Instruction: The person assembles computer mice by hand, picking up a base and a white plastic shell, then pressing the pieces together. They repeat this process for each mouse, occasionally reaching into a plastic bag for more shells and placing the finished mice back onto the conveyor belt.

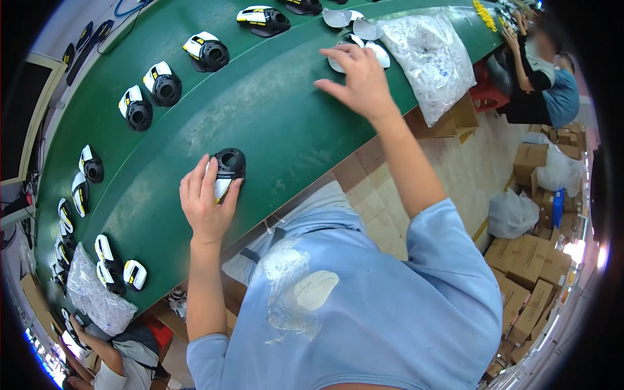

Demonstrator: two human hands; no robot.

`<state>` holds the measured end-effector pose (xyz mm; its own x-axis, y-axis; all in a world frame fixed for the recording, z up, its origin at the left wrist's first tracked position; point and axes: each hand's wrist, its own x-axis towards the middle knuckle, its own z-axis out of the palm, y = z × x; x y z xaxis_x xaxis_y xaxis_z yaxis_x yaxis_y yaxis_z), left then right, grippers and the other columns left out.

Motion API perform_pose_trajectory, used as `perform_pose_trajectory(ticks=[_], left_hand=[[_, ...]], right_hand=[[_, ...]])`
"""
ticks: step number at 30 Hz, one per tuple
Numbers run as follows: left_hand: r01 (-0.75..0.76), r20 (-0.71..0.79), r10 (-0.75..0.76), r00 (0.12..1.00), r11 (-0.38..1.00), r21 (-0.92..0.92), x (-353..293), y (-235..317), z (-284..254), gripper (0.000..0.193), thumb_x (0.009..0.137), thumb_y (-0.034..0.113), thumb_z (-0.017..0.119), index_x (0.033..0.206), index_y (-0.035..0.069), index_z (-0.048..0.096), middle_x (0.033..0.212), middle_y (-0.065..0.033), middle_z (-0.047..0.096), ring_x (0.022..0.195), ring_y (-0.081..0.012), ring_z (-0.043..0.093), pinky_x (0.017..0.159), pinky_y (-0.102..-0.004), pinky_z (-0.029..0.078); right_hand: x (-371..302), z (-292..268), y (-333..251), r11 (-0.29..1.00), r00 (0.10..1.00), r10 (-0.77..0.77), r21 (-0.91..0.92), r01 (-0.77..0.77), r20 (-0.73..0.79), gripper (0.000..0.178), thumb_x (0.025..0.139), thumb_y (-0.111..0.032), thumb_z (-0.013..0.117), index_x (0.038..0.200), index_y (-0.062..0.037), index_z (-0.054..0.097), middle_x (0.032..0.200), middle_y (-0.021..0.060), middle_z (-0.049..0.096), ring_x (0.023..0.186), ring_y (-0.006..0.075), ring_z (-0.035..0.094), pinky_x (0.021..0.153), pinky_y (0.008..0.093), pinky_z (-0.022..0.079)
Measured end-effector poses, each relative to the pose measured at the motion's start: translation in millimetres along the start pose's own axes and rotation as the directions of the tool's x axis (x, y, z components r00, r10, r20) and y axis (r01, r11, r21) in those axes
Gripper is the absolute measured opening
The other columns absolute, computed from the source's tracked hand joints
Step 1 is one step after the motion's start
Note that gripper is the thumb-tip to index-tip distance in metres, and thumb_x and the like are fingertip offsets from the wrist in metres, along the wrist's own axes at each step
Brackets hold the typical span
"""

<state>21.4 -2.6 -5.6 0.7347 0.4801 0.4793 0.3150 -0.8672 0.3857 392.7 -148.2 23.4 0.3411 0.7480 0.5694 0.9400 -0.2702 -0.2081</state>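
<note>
My left hand (209, 203) rests on a black-and-white plastic housing (230, 161) with yellow marks, on the green table (286, 140). Its fingers lie over the white part and its thumb presses the near side, so the hand is closed on it. The black round-holed end points away from me. Farther off to the right, my right hand (364, 81) is spread open, with fingers and thumb apart. It hovers beside a small group of clear and white curved plastic pieces (368, 29), some partly hidden behind the fingers. Nothing shows in its grasp.
More such housings (207, 52) line the table's far and left side. A clear plastic bag (429, 58) lies right of the curved pieces, another bag (97, 292) at lower left. Co-workers (552, 91) sit at both ends. Cardboard boxes (526, 257) are stacked at right.
</note>
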Motion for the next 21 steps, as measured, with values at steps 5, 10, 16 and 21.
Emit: perform_pose_trajectory(ticks=[5,10,16,21], left_hand=[[0.015,0.026,-0.015,1.0,1.0,-0.015,3.8,1.7,-2.9,0.06,0.082,0.023,0.095,0.134,0.001,0.072,0.139,-0.0184,0.073,0.117,-0.0393,0.068,0.101,-0.0476,0.054],[0.101,0.036,-0.099,0.994,0.992,-0.076,0.8,-4.7,-7.9,0.07,0.081,0.024,0.095,0.141,0.002,0.065,0.14,-0.0161,0.072,0.123,-0.0384,0.067,0.108,-0.0486,0.05],[0.115,0.045,-0.11,0.993,0.986,-0.123,0.6,-5.1,-2.6,0.081,0.076,0.024,0.098,0.145,0.003,0.06,0.131,-0.0164,0.072,0.123,-0.0372,0.066,0.107,-0.048,0.049],[0.145,-0.01,-0.15,0.989,0.971,-0.192,-0.7,-3.7,-3.0,0.082,0.078,0.023,0.096,0.149,0.003,0.06,0.138,-0.0146,0.071,0.123,-0.0374,0.066,0.108,-0.0481,0.049]], right_hand=[[1.7,-0.8,44.9,0.998,0.99,-0.022,-0.06,0.031,0.141,0.027,0.092,-0.029,0.085,0.108,-0.008,0.081,0.104,0.0101,0.079,0.089,0.0299,0.072,0.089,0.0423,0.06],[8.0,-1.7,-92.2,0.205,0.902,0.286,0.899,-0.387,0.324,0.018,0.108,-0.015,0.073,0.12,-0.0031,0.068,0.112,0.0063,0.077,0.102,0.0161,0.074,0.086,0.0299,0.059],[-22.6,37.3,-174.2,-0.124,0.676,-0.032,0.669,-0.733,0.736,0.021,0.111,-0.025,0.072,0.112,-0.004,0.071,0.095,-0.002,0.07,0.083,0.0068,0.059,0.071,0.0256,0.048],[-23.5,40.5,-156.7,0.267,0.69,-0.006,0.666,-0.696,0.724,0.029,0.107,-0.027,0.075,0.094,-0.0019,0.07,0.072,-0.0007,0.058,0.067,0.009,0.047,0.061,0.0304,0.041]])
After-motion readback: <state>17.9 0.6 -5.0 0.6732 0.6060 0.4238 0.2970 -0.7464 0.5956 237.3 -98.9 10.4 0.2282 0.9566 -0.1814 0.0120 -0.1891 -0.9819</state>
